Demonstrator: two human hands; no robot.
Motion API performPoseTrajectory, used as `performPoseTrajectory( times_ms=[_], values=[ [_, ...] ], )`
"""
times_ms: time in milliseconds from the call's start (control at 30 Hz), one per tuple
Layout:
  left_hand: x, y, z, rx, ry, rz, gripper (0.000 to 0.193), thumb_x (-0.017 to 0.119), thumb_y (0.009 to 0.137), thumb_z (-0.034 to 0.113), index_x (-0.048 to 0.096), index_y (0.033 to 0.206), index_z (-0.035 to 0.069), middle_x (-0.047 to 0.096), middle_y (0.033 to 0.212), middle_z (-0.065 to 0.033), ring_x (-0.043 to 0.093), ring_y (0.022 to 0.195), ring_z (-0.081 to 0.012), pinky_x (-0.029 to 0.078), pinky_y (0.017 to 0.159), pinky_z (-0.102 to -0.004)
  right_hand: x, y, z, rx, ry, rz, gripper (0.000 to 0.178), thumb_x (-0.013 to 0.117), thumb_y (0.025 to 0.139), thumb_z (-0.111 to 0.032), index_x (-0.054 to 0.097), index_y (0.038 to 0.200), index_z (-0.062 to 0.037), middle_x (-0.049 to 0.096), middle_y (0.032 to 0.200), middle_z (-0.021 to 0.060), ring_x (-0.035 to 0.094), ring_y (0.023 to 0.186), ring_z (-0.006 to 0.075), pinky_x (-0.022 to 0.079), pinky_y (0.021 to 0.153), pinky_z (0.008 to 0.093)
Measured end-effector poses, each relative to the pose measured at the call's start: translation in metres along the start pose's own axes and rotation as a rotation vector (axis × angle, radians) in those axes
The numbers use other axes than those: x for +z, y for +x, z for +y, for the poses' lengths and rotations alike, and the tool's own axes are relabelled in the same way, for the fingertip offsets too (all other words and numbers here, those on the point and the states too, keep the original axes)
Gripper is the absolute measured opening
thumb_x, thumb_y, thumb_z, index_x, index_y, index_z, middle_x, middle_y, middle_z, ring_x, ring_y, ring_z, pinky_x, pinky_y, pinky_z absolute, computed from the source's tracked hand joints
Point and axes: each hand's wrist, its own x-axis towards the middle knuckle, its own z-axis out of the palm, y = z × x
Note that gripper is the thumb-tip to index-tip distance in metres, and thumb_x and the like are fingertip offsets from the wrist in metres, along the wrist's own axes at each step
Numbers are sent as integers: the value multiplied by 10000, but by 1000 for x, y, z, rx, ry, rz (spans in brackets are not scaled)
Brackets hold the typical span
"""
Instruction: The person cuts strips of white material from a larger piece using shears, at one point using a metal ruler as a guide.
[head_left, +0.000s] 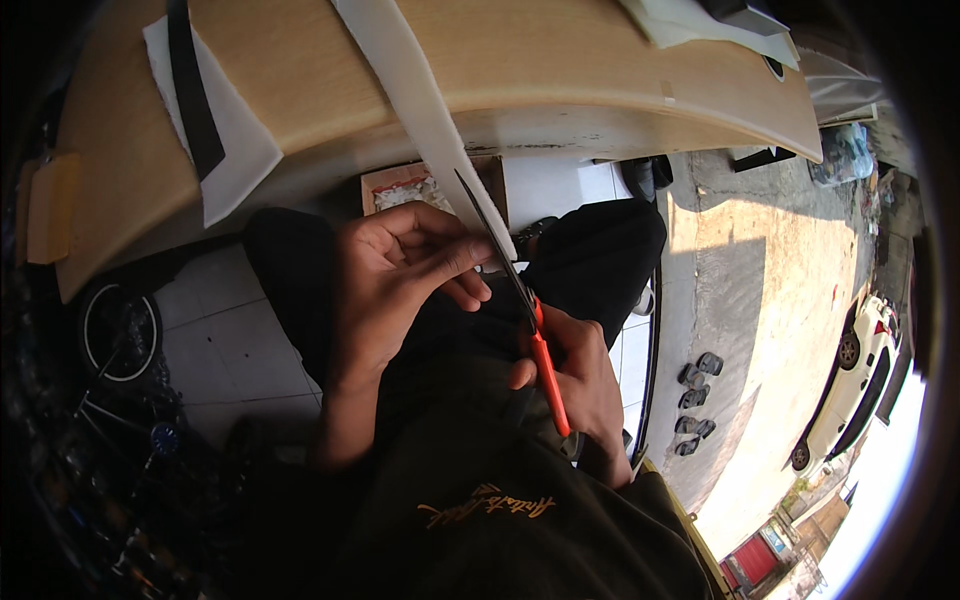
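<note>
A long white strip of foam-like material (425,120) hangs from the table top down over its edge toward my lap. My left hand (415,260) pinches the strip near its lower end, thumb on top. In my right hand (575,365) is a pair of scissors (547,370) with red handles and dark blades. The blades lie along the right side of the strip's lower end, their tip pointing up and away from me. How far the blades are apart is hard to make out.
The light wooden table (300,60) curves across the far side. On it lie a white sheet (235,150) with a black strip (195,110), and more white material (700,25). Below is a box of white scraps (400,183). Sandals (693,398) and a white car (850,385) stand at right.
</note>
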Motion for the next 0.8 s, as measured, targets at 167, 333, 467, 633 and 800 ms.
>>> performPoseTrajectory(
  times_ms=[167, 333, 467, 633, 800],
  values=[
    [1, 2, -4, 108, -32, 74, 126, 665, 843, 36, 607, 892, -64, 665, 805, -130, 660, 665, -164, 556, 583, -258, 1, 1, -5, 157, 9, -12, 523, 768, 697, -444, 592, 815, 34, 442, 522, 100, 385, 465, 191, 339, 503, 358],
    [-8, 2, -9, 139, -3, 45, 122, 647, 856, 30, 605, 924, -62, 664, 834, -127, 656, 675, -155, 546, 586, -263, 3, 2, -2, 6, -71, -24, 390, 752, 721, -327, 588, 753, 26, 443, 517, 110, 385, 461, 197, 345, 501, 357],
    [-13, 1, -6, 79, 10, -14, 140, 650, 856, 36, 603, 944, -62, 665, 879, -126, 649, 681, -140, 536, 595, -257, 2, 7, -12, 67, -93, -15, 368, 753, 725, -303, 595, 762, 27, 446, 516, 112, 395, 465, 185, 351, 503, 354],
    [-8, 4, -8, 152, -46, 125, 131, 642, 861, 37, 603, 939, -62, 662, 916, -119, 638, 691, -127, 525, 609, -253, 6, 7, -16, 107, -50, 6, 375, 761, 718, -306, 593, 760, 26, 444, 515, 105, 389, 469, 178, 354, 504, 347],
    [-11, 4, -8, 136, -37, 39, 123, 635, 868, 40, 597, 934, -57, 658, 899, -116, 623, 662, -123, 511, 591, -254, 13, 10, 1, -51, 3, -1, 449, 769, 724, -383, 580, 743, 25, 431, 513, 90, 374, 475, 179, 353, 503, 343]
  ],
)
